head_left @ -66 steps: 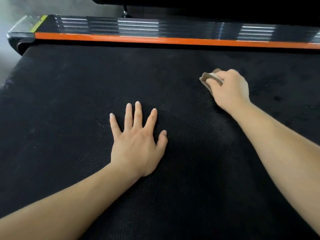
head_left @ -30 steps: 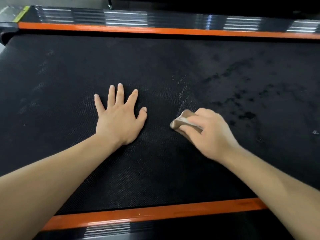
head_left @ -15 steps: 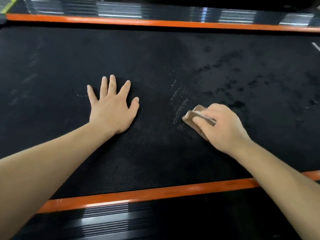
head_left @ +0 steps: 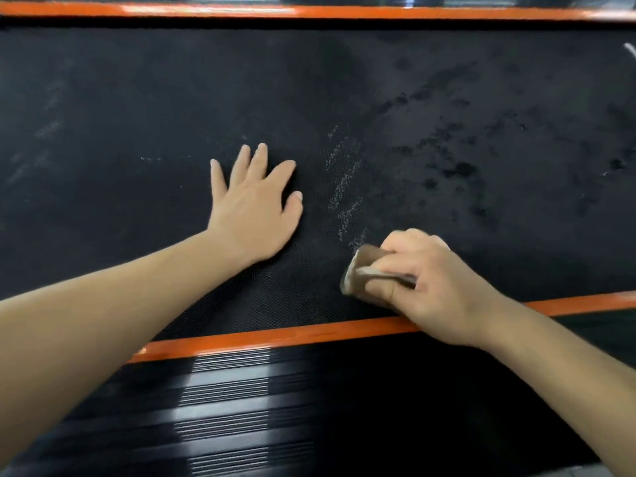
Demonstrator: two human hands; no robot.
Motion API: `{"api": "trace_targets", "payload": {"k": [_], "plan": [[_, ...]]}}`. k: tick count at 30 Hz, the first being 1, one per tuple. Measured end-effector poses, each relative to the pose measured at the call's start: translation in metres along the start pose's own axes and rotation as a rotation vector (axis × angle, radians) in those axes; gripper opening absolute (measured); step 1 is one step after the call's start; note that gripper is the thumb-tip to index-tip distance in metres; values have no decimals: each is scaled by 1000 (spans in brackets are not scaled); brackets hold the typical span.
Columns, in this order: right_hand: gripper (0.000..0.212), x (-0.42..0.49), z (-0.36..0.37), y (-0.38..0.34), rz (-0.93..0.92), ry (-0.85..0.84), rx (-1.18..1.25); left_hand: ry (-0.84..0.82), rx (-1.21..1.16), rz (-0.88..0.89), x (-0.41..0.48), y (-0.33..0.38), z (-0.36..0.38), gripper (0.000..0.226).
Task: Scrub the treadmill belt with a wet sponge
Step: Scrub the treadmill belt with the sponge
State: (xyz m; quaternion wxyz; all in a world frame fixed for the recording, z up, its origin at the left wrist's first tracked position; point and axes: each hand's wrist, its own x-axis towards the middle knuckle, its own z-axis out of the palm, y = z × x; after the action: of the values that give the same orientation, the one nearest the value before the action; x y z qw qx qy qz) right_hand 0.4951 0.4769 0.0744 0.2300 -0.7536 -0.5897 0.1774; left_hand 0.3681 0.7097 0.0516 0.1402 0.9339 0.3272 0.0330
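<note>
Curled fingers (head_left: pixel 389 270) of the right hand (head_left: pixel 437 287) grip a brown sponge (head_left: pixel 361 273), pressing it on the black treadmill belt (head_left: pixel 137 98) just beside the near orange strip (head_left: pixel 275 335). To its left, the left hand (head_left: pixel 253 208) lies flat on the belt, fingers spread. Pale streaks (head_left: pixel 344 180) run between the hands.

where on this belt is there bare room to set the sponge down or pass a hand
Widest bare stretch: the belt left of the left hand, up to the far orange strip. Another runs along that strip above the wet blotches. Crowded: between the left hand and the right hand gripping the sponge, by the near orange strip.
</note>
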Motion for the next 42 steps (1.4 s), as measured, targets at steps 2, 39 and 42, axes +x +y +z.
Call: {"api": "trace_targets", "payload": {"k": [2,39,42], "plan": [[28,-6,-4,1,-18,-97,45,-2,29,-12,-7,15,11,56],[31,66,-38,71,151,308,-103,-81,105,-129,-10,54,15,59],[29,46,-24,59,16,219,-127,-95,107,-66,-7,51,13,58]]}}
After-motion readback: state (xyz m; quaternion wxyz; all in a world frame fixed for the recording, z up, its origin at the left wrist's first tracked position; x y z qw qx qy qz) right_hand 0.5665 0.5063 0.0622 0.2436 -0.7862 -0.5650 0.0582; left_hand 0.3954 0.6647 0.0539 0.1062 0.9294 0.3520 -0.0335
